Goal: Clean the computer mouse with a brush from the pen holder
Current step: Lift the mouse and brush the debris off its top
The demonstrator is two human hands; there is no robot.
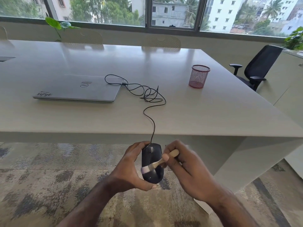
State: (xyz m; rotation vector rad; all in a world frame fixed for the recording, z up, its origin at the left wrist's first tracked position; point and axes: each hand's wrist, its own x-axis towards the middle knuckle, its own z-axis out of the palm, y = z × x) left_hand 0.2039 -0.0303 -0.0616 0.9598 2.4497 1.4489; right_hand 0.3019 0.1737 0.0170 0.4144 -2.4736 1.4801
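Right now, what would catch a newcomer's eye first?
Low in the middle, the left hand holds a black mouse off the table's near edge while the right hand sweeps a small brush across it. Its tangled cable runs to a closed laptop.

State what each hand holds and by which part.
Left hand holds the mouse by its sides. Right hand pinches the brush by its wooden handle, bristles on the mouse.

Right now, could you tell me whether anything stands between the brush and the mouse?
Nothing visible does. The brush, pinched in the right hand, already has its bristles on the back of the mouse, which the left hand holds off the table.
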